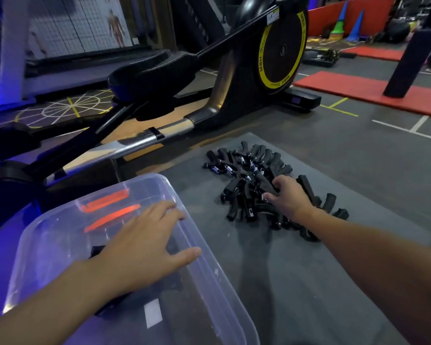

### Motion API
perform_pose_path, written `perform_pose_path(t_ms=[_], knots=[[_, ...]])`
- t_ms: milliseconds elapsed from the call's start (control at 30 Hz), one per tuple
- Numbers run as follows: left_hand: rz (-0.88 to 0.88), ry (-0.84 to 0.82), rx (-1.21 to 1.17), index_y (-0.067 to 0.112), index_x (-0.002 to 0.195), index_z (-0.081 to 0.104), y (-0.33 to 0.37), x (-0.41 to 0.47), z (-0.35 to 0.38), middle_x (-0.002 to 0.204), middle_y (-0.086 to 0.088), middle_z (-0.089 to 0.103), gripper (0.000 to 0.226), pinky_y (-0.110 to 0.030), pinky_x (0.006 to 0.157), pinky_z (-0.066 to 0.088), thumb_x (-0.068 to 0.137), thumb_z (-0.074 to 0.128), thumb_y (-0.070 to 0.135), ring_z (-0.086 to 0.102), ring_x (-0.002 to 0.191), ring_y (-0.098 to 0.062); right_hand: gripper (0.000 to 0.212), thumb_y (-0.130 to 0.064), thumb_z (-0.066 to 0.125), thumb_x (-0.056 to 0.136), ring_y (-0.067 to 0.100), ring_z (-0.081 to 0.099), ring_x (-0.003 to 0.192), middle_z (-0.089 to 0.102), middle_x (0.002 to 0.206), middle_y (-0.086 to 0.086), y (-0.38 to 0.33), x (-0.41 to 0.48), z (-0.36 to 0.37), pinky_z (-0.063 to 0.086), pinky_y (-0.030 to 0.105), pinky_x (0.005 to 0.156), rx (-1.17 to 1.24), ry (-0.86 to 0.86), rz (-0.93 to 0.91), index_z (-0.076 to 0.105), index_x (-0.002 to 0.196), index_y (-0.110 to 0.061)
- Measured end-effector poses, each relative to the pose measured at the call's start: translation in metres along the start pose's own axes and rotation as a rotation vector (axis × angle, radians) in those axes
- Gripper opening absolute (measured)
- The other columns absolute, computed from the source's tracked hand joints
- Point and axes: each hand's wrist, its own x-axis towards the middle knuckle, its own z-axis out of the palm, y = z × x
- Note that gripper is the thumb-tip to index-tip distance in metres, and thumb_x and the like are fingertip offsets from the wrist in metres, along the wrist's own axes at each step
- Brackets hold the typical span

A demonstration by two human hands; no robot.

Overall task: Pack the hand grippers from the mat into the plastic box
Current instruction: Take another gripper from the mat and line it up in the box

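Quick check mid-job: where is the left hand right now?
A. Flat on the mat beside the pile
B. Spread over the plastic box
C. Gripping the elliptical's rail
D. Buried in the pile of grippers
B. The left hand is spread open over the plastic box, while the right hand reaches into the pile of grippers on the mat.

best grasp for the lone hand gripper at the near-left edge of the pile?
Take the hand gripper by its rounded black handle end, coming from above on the box side. That end pokes clear of the pile onto bare mat, so fingers can likely wrap it without snagging its neighbours' springs.
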Motion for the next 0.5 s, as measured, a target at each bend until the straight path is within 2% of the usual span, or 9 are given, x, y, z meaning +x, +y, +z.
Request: perform_pose_path(t_ms=[100, 200, 400, 500], knots=[[0.012, 0.004, -0.007, 0.042, 0.129, 0.039, 0.000, 0.003, -0.001, 0.154, 0.022, 0.018, 0.080, -0.029, 0.109, 0.027, 0.064, 0.028, 0.089, 0.020, 0.140, 0.001, 0.057, -0.037, 0.072, 0.085, 0.025, 0.054, 0.113, 0.052, 0.126, 0.007, -0.010, 0.011, 0.017, 0.045, 0.036, 0.096, 0.089, -0.033, -0.007, 0.049, 0.131, -0.012], [0.019, -0.004, -0.027, 0.042, 0.128, 0.036, -0.001, 0.004, 0.000, 0.146, 0.026, 0.025, 0.081, -0.022, 0.101, 0.028, 0.062, 0.029, 0.089, 0.027, 0.132, 0.004, 0.065, -0.035, 0.072, 0.085, 0.026, 0.050, 0.123, 0.050, 0.135, 0.008, -0.010, 0.019, 0.026, 0.042, 0.038, 0.102, 0.135, -0.051, 0.011, 0.043, 0.138, -0.013], [0.046, 0.003, 0.008, 0.046, 0.129, 0.028, -0.004, 0.005, -0.002, 0.144, 0.030, 0.017, 0.078, -0.019, 0.105, 0.025, 0.064, 0.025, 0.090, 0.019, 0.132, 0.008, 0.058, -0.025, 0.073, 0.085, 0.027, 0.053, 0.122, 0.058, 0.132, 0.010, -0.004, 0.032, 0.033, 0.045, 0.038, 0.100, 0.228, -0.051, 0.082, 0.048, 0.136, -0.012], [0.060, -0.005, 0.007, 0.046, 0.130, 0.029, -0.006, 0.005, -0.004, 0.144, 0.031, 0.018, 0.075, -0.019, 0.101, 0.026, 0.068, 0.029, 0.088, 0.022, 0.131, 0.008, 0.057, -0.021, 0.073, 0.085, 0.026, 0.057, 0.111, 0.059, 0.127, 0.010, -0.003, 0.036, 0.036, 0.048, 0.038, 0.094, 0.229, -0.042, 0.092, 0.048, 0.135, -0.013]])
